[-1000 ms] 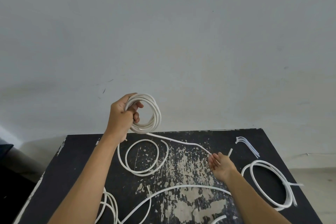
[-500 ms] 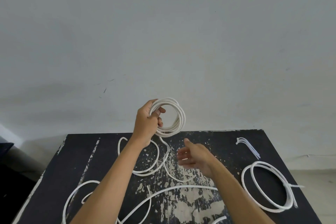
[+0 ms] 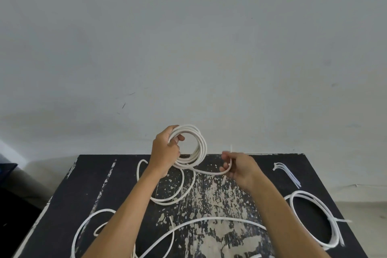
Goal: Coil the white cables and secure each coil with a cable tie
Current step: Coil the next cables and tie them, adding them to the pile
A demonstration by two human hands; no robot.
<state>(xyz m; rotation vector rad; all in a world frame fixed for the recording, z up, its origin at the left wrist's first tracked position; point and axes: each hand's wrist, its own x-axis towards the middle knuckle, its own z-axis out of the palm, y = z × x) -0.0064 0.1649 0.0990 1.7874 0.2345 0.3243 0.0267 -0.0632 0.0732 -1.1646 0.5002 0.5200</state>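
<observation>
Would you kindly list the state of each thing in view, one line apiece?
Left hand: grips the coil, raised above the table.
Coil: several loops, not tied.
Right hand: fingers curled round the cable's tail end.
Tail end: hangs slack from coil to right hand.
Finished coil: flat on the table, tied.
Cable ties: loose bunch, unused.
Loose cables: uncoiled, sprawled on the table.
</observation>
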